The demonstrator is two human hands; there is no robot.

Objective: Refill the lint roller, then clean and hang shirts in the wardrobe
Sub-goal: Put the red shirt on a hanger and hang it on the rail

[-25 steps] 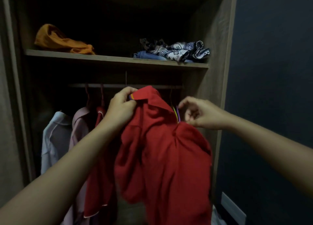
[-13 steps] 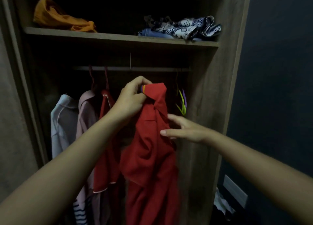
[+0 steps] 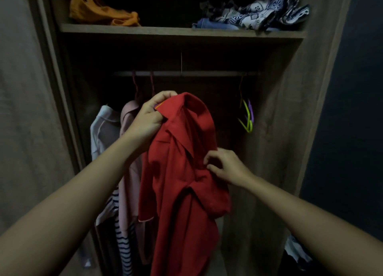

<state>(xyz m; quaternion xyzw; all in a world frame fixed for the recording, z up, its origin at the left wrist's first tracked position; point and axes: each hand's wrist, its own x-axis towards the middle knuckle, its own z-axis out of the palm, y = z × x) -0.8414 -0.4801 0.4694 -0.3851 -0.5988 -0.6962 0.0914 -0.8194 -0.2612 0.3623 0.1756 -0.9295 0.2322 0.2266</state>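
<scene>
The left hand is clenched round the collar of the red shirt, which hangs at centre below the wardrobe rail at 12 o'clock. The right hand, at the shirt's 3 o'clock, pinches its fabric with curled fingers. A coloured sliver under the left fingers is too hidden to identify.

left arm: stretched forward, angled up | left hand: raised, fingers curled tight, gripping red shirt at collar | right arm: stretched forward, lower | right hand: fingers curled, tips pinching shirt front
</scene>
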